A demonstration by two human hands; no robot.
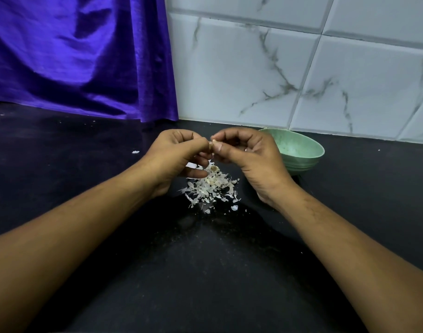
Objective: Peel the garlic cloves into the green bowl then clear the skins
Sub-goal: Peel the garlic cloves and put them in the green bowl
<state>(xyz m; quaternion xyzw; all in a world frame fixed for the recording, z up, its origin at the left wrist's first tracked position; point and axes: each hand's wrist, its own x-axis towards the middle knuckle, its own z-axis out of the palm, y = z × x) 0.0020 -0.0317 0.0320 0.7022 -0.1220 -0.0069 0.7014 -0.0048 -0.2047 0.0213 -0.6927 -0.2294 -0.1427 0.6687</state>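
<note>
My left hand [174, 157] and my right hand [251, 157] meet above the black counter, and between their fingertips they pinch a small garlic cloves piece [213, 143], mostly hidden by the fingers. Below the hands lies a heap of white garlic skins [210, 188] with a garlic root stub [214, 168] on top. The green bowl [301, 150] stands just right of my right hand, near the wall; its contents are not visible.
A purple cloth [80, 56] hangs at the back left down to the black counter [193, 260]. Marbled white wall tiles [301, 68] rise behind the bowl. A stray skin flake [135, 152] lies left of my hands.
</note>
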